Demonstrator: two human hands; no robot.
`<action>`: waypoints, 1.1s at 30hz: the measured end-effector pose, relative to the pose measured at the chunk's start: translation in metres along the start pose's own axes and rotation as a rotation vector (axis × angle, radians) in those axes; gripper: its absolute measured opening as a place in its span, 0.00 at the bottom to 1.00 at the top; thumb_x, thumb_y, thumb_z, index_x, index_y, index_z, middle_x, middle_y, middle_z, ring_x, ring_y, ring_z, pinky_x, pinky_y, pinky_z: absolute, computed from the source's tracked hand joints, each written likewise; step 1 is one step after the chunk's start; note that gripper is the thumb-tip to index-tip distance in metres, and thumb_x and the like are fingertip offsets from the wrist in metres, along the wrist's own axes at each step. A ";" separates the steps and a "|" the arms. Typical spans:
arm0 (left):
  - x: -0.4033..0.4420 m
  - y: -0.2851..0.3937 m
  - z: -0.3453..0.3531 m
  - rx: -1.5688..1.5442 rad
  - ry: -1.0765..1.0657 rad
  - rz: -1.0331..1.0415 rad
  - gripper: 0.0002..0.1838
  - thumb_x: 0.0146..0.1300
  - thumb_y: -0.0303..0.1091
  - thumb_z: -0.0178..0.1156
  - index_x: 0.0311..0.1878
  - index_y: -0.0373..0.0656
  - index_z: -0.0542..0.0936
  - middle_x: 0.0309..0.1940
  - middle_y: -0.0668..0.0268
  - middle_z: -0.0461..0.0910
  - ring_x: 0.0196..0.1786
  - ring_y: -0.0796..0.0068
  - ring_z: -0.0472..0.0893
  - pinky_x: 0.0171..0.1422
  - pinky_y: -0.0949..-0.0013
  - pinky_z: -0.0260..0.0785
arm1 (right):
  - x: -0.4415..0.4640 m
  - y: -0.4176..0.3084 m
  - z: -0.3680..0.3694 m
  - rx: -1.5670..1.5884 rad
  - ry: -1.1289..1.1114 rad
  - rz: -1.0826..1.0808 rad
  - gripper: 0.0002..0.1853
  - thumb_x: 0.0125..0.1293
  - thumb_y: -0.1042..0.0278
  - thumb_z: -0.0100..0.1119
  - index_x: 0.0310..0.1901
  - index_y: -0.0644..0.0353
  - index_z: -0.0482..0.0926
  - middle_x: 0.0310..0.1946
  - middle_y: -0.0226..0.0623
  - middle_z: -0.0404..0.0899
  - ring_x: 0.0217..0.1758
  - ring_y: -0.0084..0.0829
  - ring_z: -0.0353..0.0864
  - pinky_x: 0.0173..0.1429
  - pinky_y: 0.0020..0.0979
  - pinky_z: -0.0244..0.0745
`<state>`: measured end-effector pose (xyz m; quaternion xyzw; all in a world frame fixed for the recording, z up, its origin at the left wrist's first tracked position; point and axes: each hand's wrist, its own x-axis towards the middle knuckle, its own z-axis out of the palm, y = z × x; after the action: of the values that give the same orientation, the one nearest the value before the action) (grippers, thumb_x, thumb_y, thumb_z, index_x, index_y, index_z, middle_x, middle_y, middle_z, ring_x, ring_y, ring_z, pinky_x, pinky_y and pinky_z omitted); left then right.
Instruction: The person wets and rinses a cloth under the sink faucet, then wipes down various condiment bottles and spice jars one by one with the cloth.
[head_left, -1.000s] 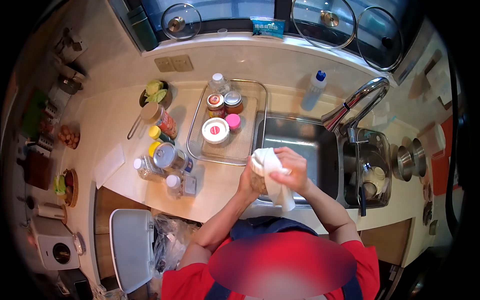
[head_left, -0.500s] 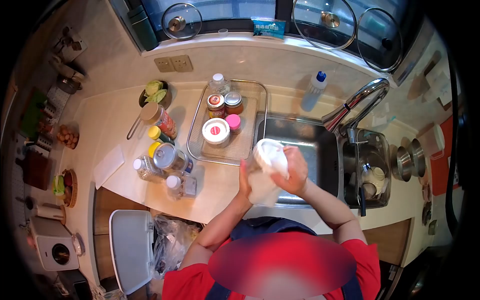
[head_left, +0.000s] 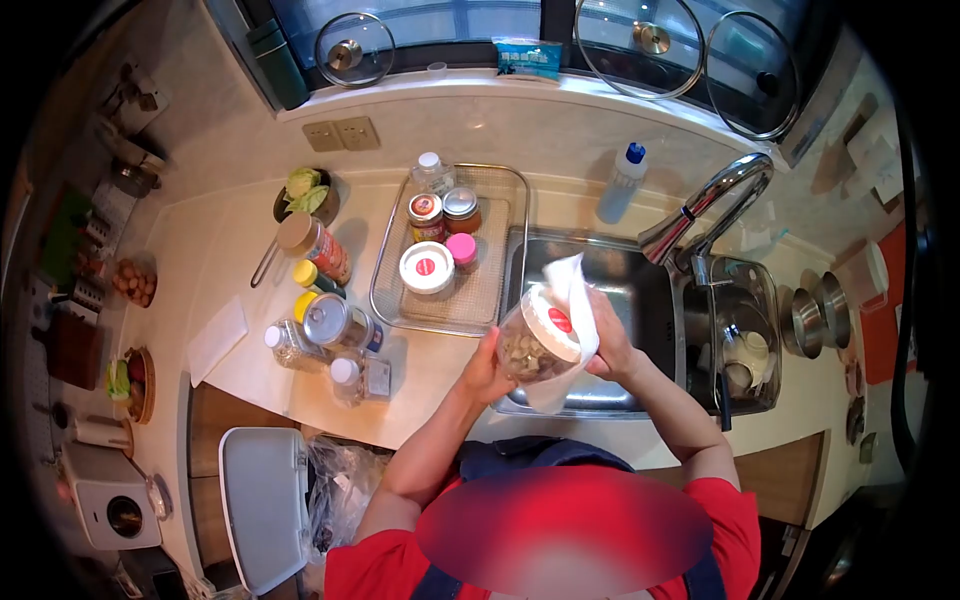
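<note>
My left hand [head_left: 485, 372] is wrapped round the side of a clear jar [head_left: 528, 352] with pale brown pieces inside. The jar has a white lid with a red round label and tilts in front of the sink [head_left: 640, 290]. A white cloth or paper towel [head_left: 578, 305] is closed in my right hand [head_left: 610, 340] and lies against the jar's right side, hanging down below it. Some of my right fingers are hidden behind the white sheet.
Left of the sink, a wire-mesh tray [head_left: 450, 318] holds several jars. More bottles and cans [head_left: 328, 318] stand further left, by a folded white sheet [head_left: 218, 340]. A tall faucet [head_left: 710, 215] arches over the sink. An open-lidded bin [head_left: 262, 510] sits below the counter.
The white sheet has moved off the jar's top to its right side, so the lid and label now show. My right hand has moved slightly right and the jar has turned.
</note>
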<state>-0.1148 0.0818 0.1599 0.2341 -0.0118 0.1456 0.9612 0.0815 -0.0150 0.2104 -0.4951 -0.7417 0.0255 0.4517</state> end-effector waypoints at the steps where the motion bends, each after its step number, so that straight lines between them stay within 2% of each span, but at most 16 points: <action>1: 0.001 0.002 -0.002 0.016 -0.018 0.039 0.39 0.65 0.58 0.48 0.71 0.44 0.51 0.67 0.59 0.61 0.68 0.62 0.63 0.72 0.55 0.54 | -0.011 0.002 0.005 0.112 -0.054 0.135 0.50 0.60 0.25 0.37 0.62 0.73 0.60 0.61 0.58 0.61 0.66 0.54 0.60 0.70 0.47 0.50; 6: 0.007 0.014 0.016 0.029 0.006 0.064 0.45 0.59 0.57 0.57 0.71 0.43 0.50 0.67 0.60 0.60 0.68 0.63 0.63 0.71 0.56 0.57 | 0.011 -0.013 -0.001 0.188 0.052 0.157 0.47 0.60 0.28 0.40 0.60 0.72 0.63 0.59 0.58 0.63 0.63 0.54 0.62 0.68 0.46 0.53; 9: 0.006 0.021 0.020 0.143 0.023 0.057 0.48 0.56 0.57 0.61 0.71 0.42 0.50 0.66 0.58 0.60 0.66 0.62 0.65 0.68 0.57 0.61 | 0.024 -0.025 -0.015 0.283 -0.144 0.205 0.44 0.59 0.32 0.47 0.59 0.72 0.63 0.58 0.58 0.64 0.62 0.55 0.63 0.67 0.45 0.55; 10: 0.006 0.021 0.020 0.245 0.042 0.048 0.49 0.55 0.57 0.62 0.71 0.42 0.49 0.66 0.57 0.60 0.66 0.61 0.66 0.67 0.58 0.63 | 0.034 -0.031 -0.019 0.166 -0.200 0.107 0.42 0.58 0.36 0.51 0.59 0.71 0.64 0.58 0.58 0.63 0.62 0.55 0.62 0.66 0.45 0.56; 15: 0.000 0.007 0.013 0.075 -0.058 -0.056 0.47 0.55 0.56 0.63 0.70 0.41 0.52 0.62 0.58 0.65 0.62 0.62 0.70 0.63 0.60 0.68 | 0.061 -0.049 -0.036 0.128 -0.341 0.001 0.38 0.54 0.47 0.59 0.58 0.70 0.65 0.58 0.56 0.62 0.61 0.53 0.62 0.66 0.43 0.57; 16: -0.001 0.006 0.014 -0.008 -0.141 -0.086 0.46 0.54 0.55 0.63 0.69 0.41 0.54 0.61 0.58 0.66 0.61 0.63 0.71 0.62 0.61 0.69 | 0.064 -0.050 -0.036 0.190 -0.351 0.046 0.36 0.55 0.49 0.59 0.58 0.69 0.66 0.59 0.54 0.62 0.61 0.51 0.63 0.65 0.42 0.58; 18: 0.001 0.010 0.027 0.048 -0.071 -0.087 0.44 0.55 0.55 0.64 0.67 0.40 0.57 0.57 0.61 0.69 0.59 0.67 0.72 0.60 0.65 0.69 | 0.067 -0.050 -0.034 0.252 -0.360 0.094 0.34 0.56 0.51 0.58 0.58 0.68 0.67 0.59 0.52 0.62 0.61 0.48 0.63 0.65 0.41 0.58; 21: 0.008 0.009 0.037 0.321 0.103 0.022 0.45 0.51 0.52 0.68 0.65 0.37 0.58 0.55 0.60 0.69 0.58 0.68 0.72 0.60 0.67 0.67 | 0.066 -0.039 -0.027 0.362 -0.359 0.403 0.28 0.61 0.54 0.54 0.58 0.63 0.68 0.55 0.43 0.67 0.58 0.38 0.68 0.61 0.34 0.63; 23: 0.011 0.003 0.036 0.816 0.312 0.193 0.48 0.43 0.48 0.73 0.63 0.34 0.60 0.54 0.59 0.69 0.57 0.68 0.71 0.61 0.68 0.65 | 0.071 -0.031 -0.024 0.381 -0.394 0.564 0.28 0.61 0.52 0.54 0.57 0.63 0.68 0.53 0.42 0.69 0.55 0.37 0.70 0.60 0.33 0.64; 24: 0.012 -0.002 0.034 0.816 0.312 0.193 0.48 0.43 0.48 0.73 0.63 0.34 0.60 0.54 0.59 0.69 0.57 0.68 0.71 0.61 0.68 0.65 | 0.072 -0.026 -0.021 0.400 -0.428 0.727 0.28 0.62 0.51 0.53 0.57 0.64 0.69 0.50 0.42 0.71 0.53 0.36 0.72 0.58 0.32 0.65; 26: 0.016 -0.009 0.031 1.017 0.335 0.327 0.49 0.39 0.41 0.74 0.64 0.35 0.59 0.55 0.57 0.68 0.59 0.68 0.70 0.63 0.66 0.63 | 0.074 -0.011 -0.018 0.391 -0.404 0.714 0.25 0.64 0.49 0.51 0.53 0.63 0.72 0.43 0.37 0.76 0.45 0.31 0.76 0.52 0.30 0.69; 27: 0.015 -0.003 0.043 1.264 0.326 0.343 0.50 0.35 0.38 0.76 0.63 0.35 0.60 0.55 0.56 0.69 0.60 0.67 0.70 0.64 0.64 0.62 | 0.079 -0.003 -0.019 0.516 -0.474 0.847 0.24 0.65 0.49 0.50 0.51 0.62 0.74 0.41 0.35 0.77 0.43 0.28 0.77 0.50 0.29 0.70; 28: 0.014 -0.005 0.043 1.265 0.322 0.338 0.50 0.35 0.38 0.76 0.63 0.35 0.60 0.55 0.56 0.69 0.60 0.67 0.70 0.64 0.64 0.62 | 0.080 0.005 -0.018 0.643 -0.543 0.981 0.22 0.65 0.49 0.50 0.49 0.61 0.76 0.39 0.33 0.78 0.41 0.26 0.77 0.47 0.28 0.71; 30: 0.016 -0.006 0.042 1.476 0.274 0.487 0.51 0.35 0.39 0.76 0.63 0.35 0.60 0.55 0.55 0.69 0.60 0.66 0.69 0.64 0.64 0.61 | 0.067 0.029 -0.007 0.805 -0.560 1.002 0.21 0.67 0.50 0.47 0.45 0.61 0.77 0.36 0.31 0.79 0.38 0.23 0.78 0.42 0.27 0.72; 32: 0.017 -0.002 0.039 1.420 0.271 0.525 0.52 0.33 0.41 0.77 0.63 0.34 0.62 0.56 0.55 0.71 0.59 0.64 0.72 0.63 0.64 0.63 | 0.052 0.031 0.005 1.040 -0.254 1.121 0.22 0.68 0.52 0.45 0.49 0.64 0.76 0.41 0.35 0.80 0.42 0.26 0.79 0.46 0.28 0.73; 33: 0.017 -0.001 0.037 1.303 0.271 0.509 0.51 0.33 0.40 0.77 0.63 0.34 0.62 0.56 0.55 0.71 0.59 0.65 0.71 0.64 0.64 0.62 | 0.041 0.034 0.019 1.429 -0.102 1.048 0.25 0.69 0.52 0.43 0.55 0.66 0.71 0.48 0.42 0.77 0.48 0.32 0.78 0.53 0.34 0.74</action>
<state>-0.0969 0.0689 0.1941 0.7311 0.1429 0.3706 0.5548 0.0882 0.0410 0.2090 -0.3691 -0.2458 0.7080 0.5496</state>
